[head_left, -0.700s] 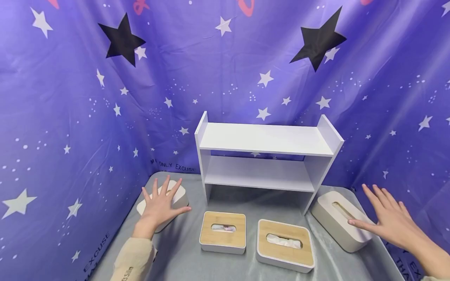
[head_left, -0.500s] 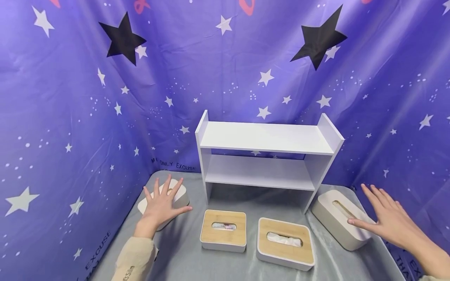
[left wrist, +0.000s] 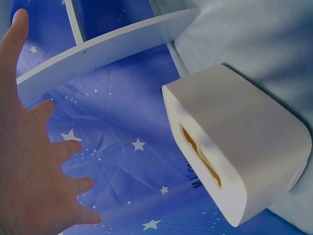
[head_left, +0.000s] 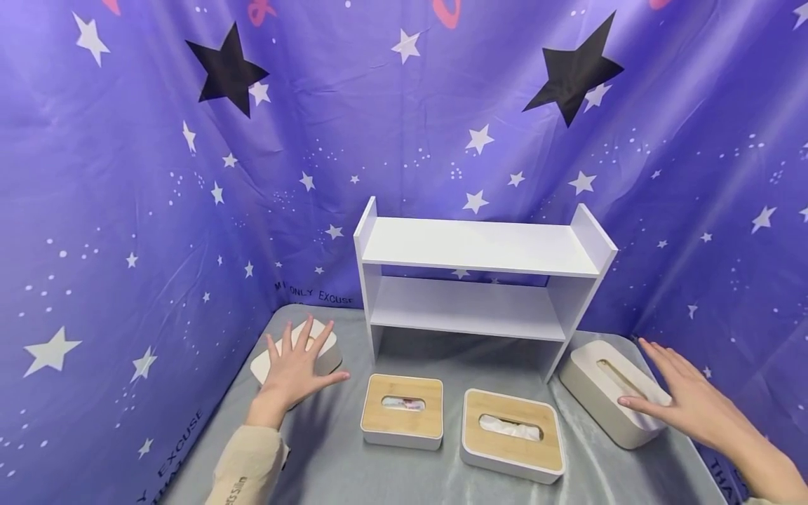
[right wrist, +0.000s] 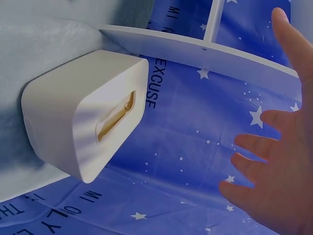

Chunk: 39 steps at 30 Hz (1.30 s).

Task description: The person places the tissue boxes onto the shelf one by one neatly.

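Observation:
My left hand (head_left: 297,372), fingers spread, hovers over a cream tissue box (head_left: 325,354) at the table's left side and partly covers it in the head view. In the left wrist view that tissue box (left wrist: 239,132) stands apart from the palm, its slot showing. On the right, my right hand (head_left: 694,407) is held out with straight fingers over the outer end of a second cream tissue box (head_left: 606,400). The right wrist view shows a gap between the fingers and this tissue box (right wrist: 83,107). Neither hand holds anything.
A white two-tier shelf (head_left: 467,308) stands at the back of the grey cloth-covered table (head_left: 328,463). In front of it sit two white tissue boxes with wooden lids, a smaller one (head_left: 402,421) and a larger one (head_left: 514,449). Purple star-print curtains (head_left: 404,140) enclose the table.
My right hand has shifted slightly left and its fingers have drawn closer together. The left hand stays spread over its box. The head view has turned slightly.

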Each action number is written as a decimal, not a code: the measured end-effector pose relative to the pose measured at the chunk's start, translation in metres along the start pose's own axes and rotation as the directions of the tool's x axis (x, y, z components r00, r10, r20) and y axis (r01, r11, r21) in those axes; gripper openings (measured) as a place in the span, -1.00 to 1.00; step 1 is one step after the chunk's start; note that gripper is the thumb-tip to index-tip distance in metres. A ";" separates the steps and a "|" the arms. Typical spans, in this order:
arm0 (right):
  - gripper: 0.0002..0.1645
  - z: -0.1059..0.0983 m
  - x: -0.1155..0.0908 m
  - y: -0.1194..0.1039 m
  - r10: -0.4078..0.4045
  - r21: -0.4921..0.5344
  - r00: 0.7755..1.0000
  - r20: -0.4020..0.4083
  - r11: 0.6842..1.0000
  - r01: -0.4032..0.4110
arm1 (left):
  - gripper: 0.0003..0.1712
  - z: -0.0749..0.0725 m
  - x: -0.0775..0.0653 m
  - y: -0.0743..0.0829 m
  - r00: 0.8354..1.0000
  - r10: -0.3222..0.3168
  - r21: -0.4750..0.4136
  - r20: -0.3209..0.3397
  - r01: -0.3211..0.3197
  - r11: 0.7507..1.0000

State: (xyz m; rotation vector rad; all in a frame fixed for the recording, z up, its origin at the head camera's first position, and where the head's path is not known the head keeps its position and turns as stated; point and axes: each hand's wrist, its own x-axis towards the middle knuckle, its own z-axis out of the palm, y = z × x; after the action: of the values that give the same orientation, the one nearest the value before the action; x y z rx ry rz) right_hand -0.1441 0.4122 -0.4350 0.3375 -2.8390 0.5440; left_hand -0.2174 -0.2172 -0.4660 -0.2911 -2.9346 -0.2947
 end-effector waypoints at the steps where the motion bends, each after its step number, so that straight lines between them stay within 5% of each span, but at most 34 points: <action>1: 0.29 0.000 0.000 0.000 -0.001 0.009 1.000 0.003 1.000 0.001 | 0.25 0.001 0.000 0.000 1.000 0.000 -0.002 -0.002 0.000 1.000; 39: 0.18 0.018 0.004 -0.027 0.008 0.079 1.000 0.002 0.997 -0.009 | 0.21 0.025 -0.005 0.012 1.000 0.014 -0.072 0.003 -0.014 0.997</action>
State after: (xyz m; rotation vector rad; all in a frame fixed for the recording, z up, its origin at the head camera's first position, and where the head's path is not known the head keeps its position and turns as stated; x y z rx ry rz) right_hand -0.1436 0.3803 -0.4410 0.3402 -2.8276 0.6587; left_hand -0.2137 -0.2009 -0.4888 -0.3222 -2.9281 -0.3984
